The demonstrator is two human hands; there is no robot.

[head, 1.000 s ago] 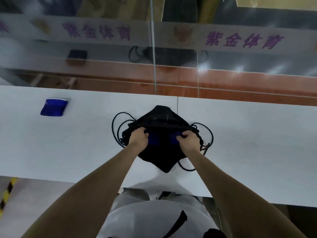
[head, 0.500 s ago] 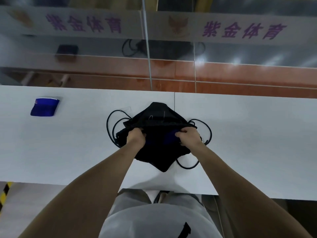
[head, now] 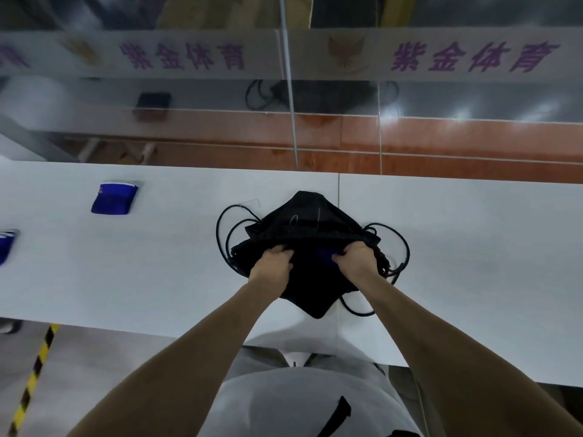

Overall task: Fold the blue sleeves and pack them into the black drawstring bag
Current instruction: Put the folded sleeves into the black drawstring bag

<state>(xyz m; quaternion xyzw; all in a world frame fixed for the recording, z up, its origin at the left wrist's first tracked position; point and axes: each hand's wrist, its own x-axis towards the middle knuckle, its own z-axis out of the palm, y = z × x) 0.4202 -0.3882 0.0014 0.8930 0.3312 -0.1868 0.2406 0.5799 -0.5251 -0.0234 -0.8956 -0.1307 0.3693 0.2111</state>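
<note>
The black drawstring bag (head: 310,225) lies crumpled in the middle of the white table (head: 473,241), its cords looping out on both sides. My left hand (head: 273,263) grips the bag's mouth on the left and my right hand (head: 356,260) grips it on the right. A patch of blue sleeve (head: 325,254) shows inside the opening between my hands. A folded blue sleeve (head: 113,199) rests on the table at the far left. Another blue sleeve (head: 5,247) is cut off by the left edge.
A glass wall with purple lettering (head: 473,56) stands just behind the table's far edge. The table's near edge runs right in front of my body. Yellow-black floor tape (head: 31,376) lies at the lower left.
The blue sleeve between my hands has sunk deeper into the bag and shows less. My head has turned, so a second sleeve has come into view at the left edge.
</note>
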